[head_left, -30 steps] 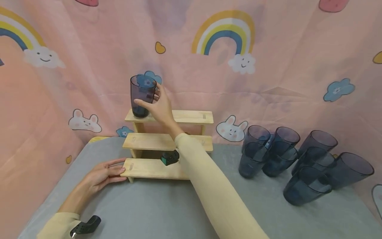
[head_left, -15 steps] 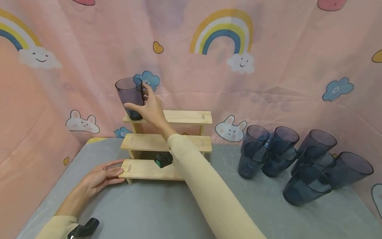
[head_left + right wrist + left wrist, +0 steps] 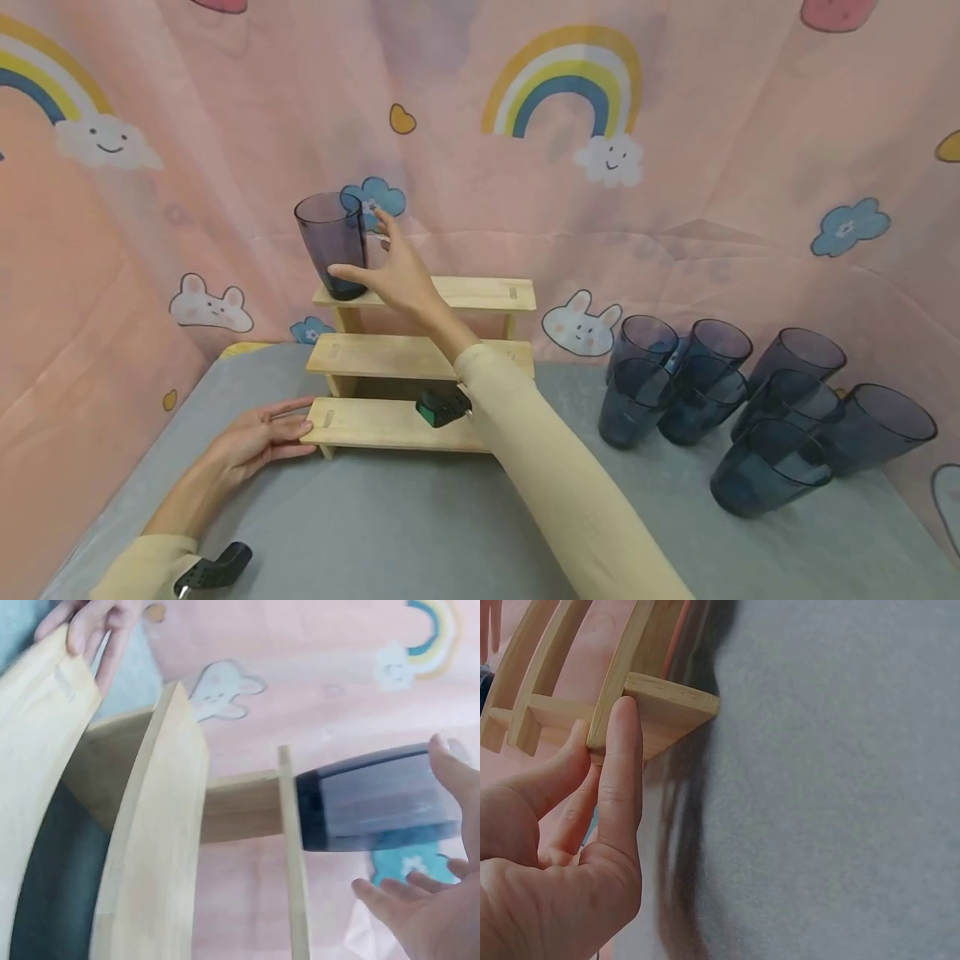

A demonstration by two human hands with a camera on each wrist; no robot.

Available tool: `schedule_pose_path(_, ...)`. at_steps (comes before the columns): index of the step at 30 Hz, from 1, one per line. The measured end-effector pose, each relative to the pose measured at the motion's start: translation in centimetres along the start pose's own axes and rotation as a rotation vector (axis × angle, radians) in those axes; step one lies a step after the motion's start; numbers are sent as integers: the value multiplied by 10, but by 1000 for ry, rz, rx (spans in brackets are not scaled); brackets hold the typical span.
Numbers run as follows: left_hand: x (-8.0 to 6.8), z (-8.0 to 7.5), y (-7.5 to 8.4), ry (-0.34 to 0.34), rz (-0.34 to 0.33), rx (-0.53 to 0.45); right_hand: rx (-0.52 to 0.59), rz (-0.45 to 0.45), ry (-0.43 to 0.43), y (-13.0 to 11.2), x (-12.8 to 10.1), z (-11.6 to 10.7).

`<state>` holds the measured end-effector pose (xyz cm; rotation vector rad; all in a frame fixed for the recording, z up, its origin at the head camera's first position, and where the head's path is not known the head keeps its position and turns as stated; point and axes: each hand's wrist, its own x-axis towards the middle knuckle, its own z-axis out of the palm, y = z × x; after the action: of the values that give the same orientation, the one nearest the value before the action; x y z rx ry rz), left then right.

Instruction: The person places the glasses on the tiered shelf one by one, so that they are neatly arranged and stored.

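The dark tumbler [image 3: 332, 244] stands upright on the stepped rack's top shelf [image 3: 465, 293], just left of the right hand [image 3: 397, 271], whose fingers are spread and barely off it.

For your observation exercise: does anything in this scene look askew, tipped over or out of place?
Yes. The dark tumblers at the right of the grey table lie tipped on their sides in a loose heap, mouths facing outward. Only one tumbler stands upright, on the wooden stepped shelf, top step, left end.
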<state>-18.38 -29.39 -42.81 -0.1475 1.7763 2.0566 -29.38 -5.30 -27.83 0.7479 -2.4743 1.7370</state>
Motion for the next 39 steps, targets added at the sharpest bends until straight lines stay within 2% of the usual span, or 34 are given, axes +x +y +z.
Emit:
schedule_pose_path(6, -1, 0, 1, 13, 1, 8, -95, -63, -39, -2, -30, -26)
schedule_pose_path(15, -3, 1, 1, 22, -9, 19, -388, -245, -63, 10, -76, -64)
schedule_pose_path(19, -5, 2, 0, 31, -26, 23, -440, -277, -52, 16, -102, -83)
schedule_pose_path(24, -2, 3, -1, 33, -22, 19, -457, -277, -21, 27, -129, -108)
schedule_pose_path(32, -1, 3, 0, 28, -11, 19, -558, -207, -31, 44, -165, -145)
schedule_pose_path(39, 0, 5, 1, 24, -14, 5, -647, -133, 29, 61, -197, -183)
